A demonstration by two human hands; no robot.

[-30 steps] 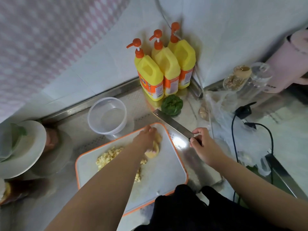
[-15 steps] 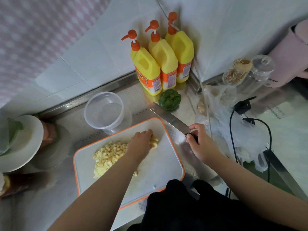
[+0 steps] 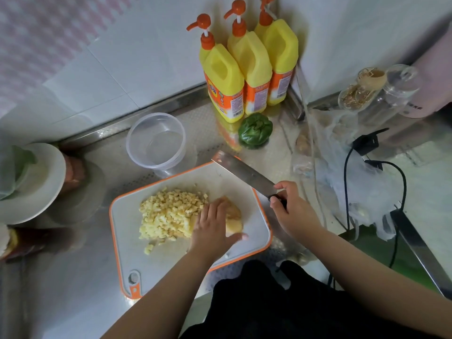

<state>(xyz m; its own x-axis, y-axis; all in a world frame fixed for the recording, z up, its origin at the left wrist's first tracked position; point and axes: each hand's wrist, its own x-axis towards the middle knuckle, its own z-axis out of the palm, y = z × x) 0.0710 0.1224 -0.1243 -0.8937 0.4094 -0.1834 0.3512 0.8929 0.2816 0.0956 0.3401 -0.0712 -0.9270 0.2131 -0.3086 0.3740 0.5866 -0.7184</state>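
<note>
Left hand (image 3: 212, 223): laid flat on the yellow lump (image 3: 233, 216), fingers straight, nothing clasped.
Yellow lump: set on the cutting board (image 3: 127, 253), at 3 o'clock of the diced pile (image 3: 168, 214), touching it.
Right hand (image 3: 292, 211): clenched round the handle of the knife (image 3: 244, 173); blade pointed to 10 o'clock, over the board's far corner.
Tub (image 3: 156, 140): placed at 11 o'clock of the board.

1 head view, looking steeply down, close over the cutting board (image 3: 127, 216)
</note>
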